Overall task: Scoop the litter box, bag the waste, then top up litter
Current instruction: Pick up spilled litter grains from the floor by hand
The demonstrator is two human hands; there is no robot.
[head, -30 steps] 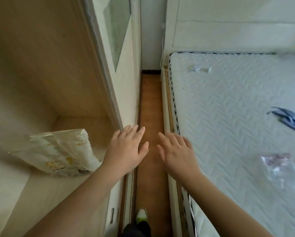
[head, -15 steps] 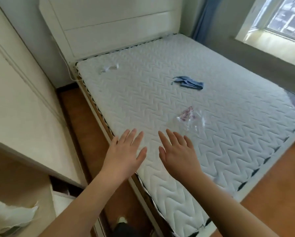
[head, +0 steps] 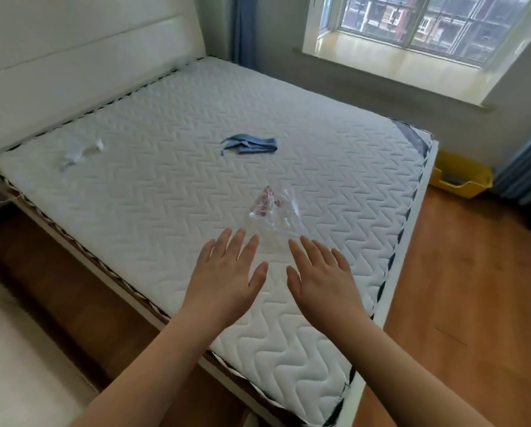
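Note:
A yellow litter box [head: 461,180] sits on the wood floor at the far right, partly hidden behind the bed corner. A clear plastic bag [head: 273,211] with pink print lies on the white quilted mattress [head: 165,195]. My left hand [head: 227,275] and my right hand [head: 322,278] are held out side by side, palms down, fingers straight, over the mattress just short of the bag. Neither hand holds anything.
A blue cloth [head: 249,144] and a white scrap [head: 79,152] lie farther back on the mattress. A white headboard [head: 88,66] stands at the left, a window [head: 427,26] at the back. Wood floor [head: 474,303] runs along the bed's right side.
My view has swung right, from the open cupboard with the litter sack to the bed and window. The yellow litter box has come into sight. Both hands stay open and held out.

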